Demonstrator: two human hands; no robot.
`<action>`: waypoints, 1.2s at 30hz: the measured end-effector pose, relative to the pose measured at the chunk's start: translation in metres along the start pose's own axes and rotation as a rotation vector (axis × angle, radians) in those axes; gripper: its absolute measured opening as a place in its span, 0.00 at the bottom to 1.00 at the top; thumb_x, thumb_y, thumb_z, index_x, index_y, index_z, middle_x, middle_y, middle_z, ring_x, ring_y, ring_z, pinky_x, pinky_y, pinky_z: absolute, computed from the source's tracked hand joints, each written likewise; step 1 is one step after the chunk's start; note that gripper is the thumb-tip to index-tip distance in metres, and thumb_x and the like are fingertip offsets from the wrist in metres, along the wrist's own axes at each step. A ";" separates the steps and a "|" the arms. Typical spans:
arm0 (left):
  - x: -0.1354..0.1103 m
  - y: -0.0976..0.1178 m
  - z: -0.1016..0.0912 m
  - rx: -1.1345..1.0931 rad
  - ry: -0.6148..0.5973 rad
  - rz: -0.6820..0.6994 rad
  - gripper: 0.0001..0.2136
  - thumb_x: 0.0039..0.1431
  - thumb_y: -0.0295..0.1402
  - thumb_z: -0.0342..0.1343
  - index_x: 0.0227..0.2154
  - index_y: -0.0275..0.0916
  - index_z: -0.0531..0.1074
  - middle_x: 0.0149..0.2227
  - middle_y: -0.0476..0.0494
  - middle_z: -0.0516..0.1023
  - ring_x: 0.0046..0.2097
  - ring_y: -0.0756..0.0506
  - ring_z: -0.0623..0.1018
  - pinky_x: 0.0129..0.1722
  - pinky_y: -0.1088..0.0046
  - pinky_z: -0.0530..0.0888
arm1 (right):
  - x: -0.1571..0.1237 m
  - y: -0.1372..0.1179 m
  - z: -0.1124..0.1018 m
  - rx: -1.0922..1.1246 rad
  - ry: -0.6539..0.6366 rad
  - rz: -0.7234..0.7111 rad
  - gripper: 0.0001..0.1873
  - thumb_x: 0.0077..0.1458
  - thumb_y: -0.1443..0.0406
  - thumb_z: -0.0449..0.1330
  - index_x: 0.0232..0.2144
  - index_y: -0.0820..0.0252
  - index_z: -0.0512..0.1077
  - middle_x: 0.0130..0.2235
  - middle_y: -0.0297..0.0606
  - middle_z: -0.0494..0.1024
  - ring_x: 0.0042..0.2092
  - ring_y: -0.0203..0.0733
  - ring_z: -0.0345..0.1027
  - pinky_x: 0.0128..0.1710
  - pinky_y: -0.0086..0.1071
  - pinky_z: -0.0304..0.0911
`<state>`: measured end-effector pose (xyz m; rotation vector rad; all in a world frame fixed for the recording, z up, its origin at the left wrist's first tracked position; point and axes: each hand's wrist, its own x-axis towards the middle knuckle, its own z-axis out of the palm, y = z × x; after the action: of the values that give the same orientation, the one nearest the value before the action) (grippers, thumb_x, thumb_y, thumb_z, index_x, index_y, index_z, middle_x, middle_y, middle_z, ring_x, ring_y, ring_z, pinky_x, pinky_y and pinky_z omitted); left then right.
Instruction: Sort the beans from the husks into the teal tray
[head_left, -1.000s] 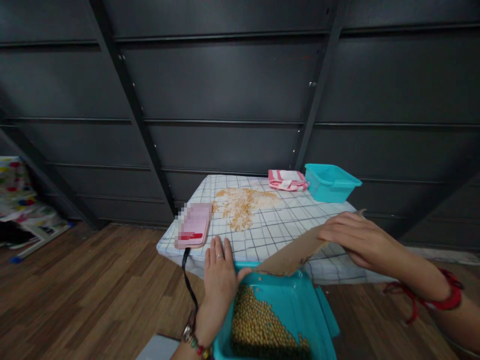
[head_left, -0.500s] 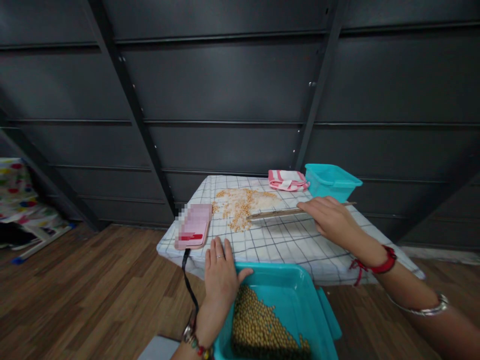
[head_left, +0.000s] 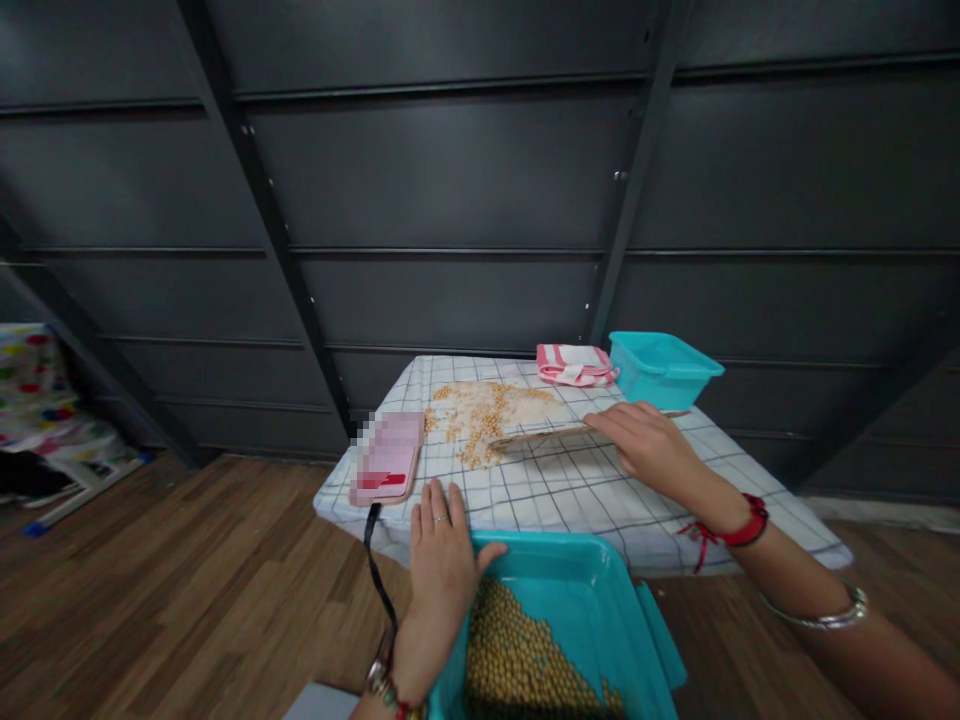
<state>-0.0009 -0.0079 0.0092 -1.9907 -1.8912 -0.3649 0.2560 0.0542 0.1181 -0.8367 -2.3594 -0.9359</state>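
My right hand (head_left: 649, 445) is closed on a long, thin strip of what looks like cardboard (head_left: 536, 437). The strip's left end reaches the loose yellow soybeans (head_left: 487, 428), which lie mixed with white grains (head_left: 529, 405) on the checked cloth (head_left: 555, 495). My left hand (head_left: 441, 555) lies with fingers stretched out over the table's front edge, its thumb on the rim of a teal tub (head_left: 559, 540). Inside the tub, a heap of soybeans (head_left: 525, 655) fills the lower left part.
A pink phone (head_left: 390, 455) lies at the table's left, a black strap (head_left: 377, 565) hanging from it towards my left wrist. At the back right are a folded pink-and-white towel (head_left: 574, 366) and a smaller teal container (head_left: 660, 370). Dark wall panels (head_left: 450, 180) rise behind the table.
My right hand has shifted slightly left and nearer with the strip, whose left end is now a little further left among the soybeans. My left hand stays on the tub's rim.
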 end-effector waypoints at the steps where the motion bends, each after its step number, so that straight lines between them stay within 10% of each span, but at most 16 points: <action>1: 0.000 0.000 0.001 0.004 0.008 0.001 0.43 0.41 0.58 0.51 0.52 0.25 0.61 0.54 0.19 0.63 0.55 0.31 0.65 0.51 0.53 0.65 | -0.001 0.000 -0.002 0.012 0.002 -0.001 0.23 0.39 0.80 0.45 0.38 0.63 0.67 0.30 0.38 0.73 0.33 0.41 0.62 0.32 0.34 0.56; 18: 0.001 0.000 0.011 -0.019 0.089 0.008 0.43 0.42 0.59 0.48 0.52 0.25 0.61 0.54 0.19 0.64 0.55 0.30 0.65 0.51 0.51 0.64 | 0.011 0.028 0.052 0.178 0.214 -0.050 0.26 0.42 0.80 0.45 0.43 0.59 0.66 0.33 0.38 0.74 0.36 0.42 0.65 0.36 0.37 0.57; 36: -0.002 0.009 0.015 -0.030 0.187 0.048 0.42 0.42 0.58 0.50 0.51 0.24 0.62 0.52 0.18 0.65 0.54 0.30 0.65 0.50 0.51 0.66 | -0.007 0.034 0.044 0.227 0.302 -0.043 0.26 0.46 0.78 0.45 0.47 0.59 0.64 0.34 0.39 0.73 0.37 0.42 0.64 0.37 0.40 0.57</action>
<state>0.0070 -0.0034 -0.0060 -1.9442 -1.7295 -0.5488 0.2758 0.1036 0.0999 -0.5180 -2.1744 -0.7350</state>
